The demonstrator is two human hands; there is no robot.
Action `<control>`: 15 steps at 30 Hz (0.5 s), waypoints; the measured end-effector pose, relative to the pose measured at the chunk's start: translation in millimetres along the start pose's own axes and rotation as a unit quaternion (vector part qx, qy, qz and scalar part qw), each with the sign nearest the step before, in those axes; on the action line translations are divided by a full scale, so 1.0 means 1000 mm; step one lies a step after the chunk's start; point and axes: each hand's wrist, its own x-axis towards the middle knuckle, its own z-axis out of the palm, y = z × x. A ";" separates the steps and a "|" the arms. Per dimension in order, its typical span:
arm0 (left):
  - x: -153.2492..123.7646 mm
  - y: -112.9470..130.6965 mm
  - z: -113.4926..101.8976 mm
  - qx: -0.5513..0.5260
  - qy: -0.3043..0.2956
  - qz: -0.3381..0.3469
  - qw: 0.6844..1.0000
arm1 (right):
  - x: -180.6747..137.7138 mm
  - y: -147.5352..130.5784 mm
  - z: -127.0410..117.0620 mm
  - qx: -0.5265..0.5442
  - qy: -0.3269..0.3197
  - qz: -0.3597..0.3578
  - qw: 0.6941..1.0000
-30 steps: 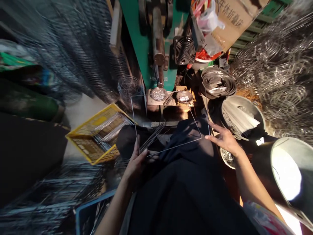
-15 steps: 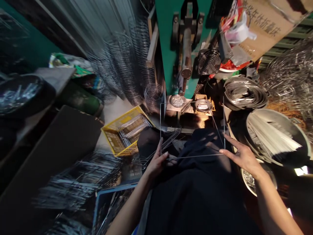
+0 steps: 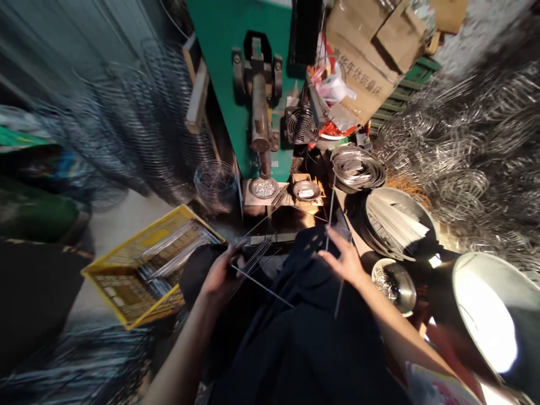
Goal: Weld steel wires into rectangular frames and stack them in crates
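Observation:
I sit with dark cloth over my lap. My left hand (image 3: 219, 275) is closed on one edge of a thin rectangular wire frame (image 3: 264, 287), low on the left. My right hand (image 3: 343, 260) grips the opposite side of the frame, which runs nearly upright past its fingers. The frame is tilted over my lap, and parts of its outline are too thin to follow. A bundle of straight wire rods (image 3: 258, 254) lies on my lap just beyond the left hand.
A green press machine (image 3: 253, 84) stands ahead, with two small metal dishes (image 3: 264, 187) at its base. A yellow crate (image 3: 147, 264) of rods is on the left. On the right are a basin of white rods (image 3: 396, 225), a small steel bowl (image 3: 394, 281), a wire coil (image 3: 356, 166) and heaps of wire rings (image 3: 472, 157).
The wire frame lay flat between my hands; now it is turned and tilted. My hands have drawn closer together, and my head has swung so the view has shifted.

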 end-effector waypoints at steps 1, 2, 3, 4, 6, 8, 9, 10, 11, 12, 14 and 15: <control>0.002 -0.008 0.008 -0.024 0.019 0.002 1.000 | -0.005 -0.004 0.013 0.001 0.019 -0.002 1.000; 0.001 -0.019 0.016 -0.045 0.037 0.008 0.998 | -0.008 -0.008 0.025 -0.002 0.044 0.004 0.999; -0.002 -0.033 0.026 -0.053 0.049 0.009 0.997 | -0.010 -0.011 0.035 -0.007 0.071 0.016 0.997; -0.008 -0.047 0.037 -0.048 0.052 0.001 0.997 | -0.010 -0.015 0.043 -0.012 0.096 0.033 0.995; -0.023 -0.076 0.057 -0.002 0.016 -0.045 0.999 | -0.005 -0.019 0.054 -0.020 0.119 0.059 0.991; -0.035 -0.095 0.075 0.023 -0.031 -0.089 0.995 | 0.002 -0.021 0.061 -0.029 0.111 0.058 0.992; -0.038 -0.099 0.081 0.021 -0.034 -0.100 0.994 | 0.005 -0.021 0.063 -0.035 0.102 0.050 0.993; -0.038 -0.099 0.085 0.009 -0.023 -0.103 0.994 | 0.007 -0.021 0.066 -0.040 0.092 0.041 0.994; -0.036 -0.096 0.088 -0.006 -0.004 -0.102 0.995 | 0.009 -0.020 0.068 -0.045 0.081 0.033 0.995; -0.032 -0.091 0.088 -0.024 0.016 -0.103 0.994 | 0.010 -0.020 0.070 -0.048 0.072 0.026 0.996; -0.022 -0.078 0.084 -0.068 0.037 -0.121 0.990 | 0.009 -0.019 0.073 -0.053 0.055 0.014 0.997; -0.016 -0.071 0.080 -0.092 0.046 -0.133 0.986 | 0.008 -0.018 0.074 -0.055 0.047 0.009 0.997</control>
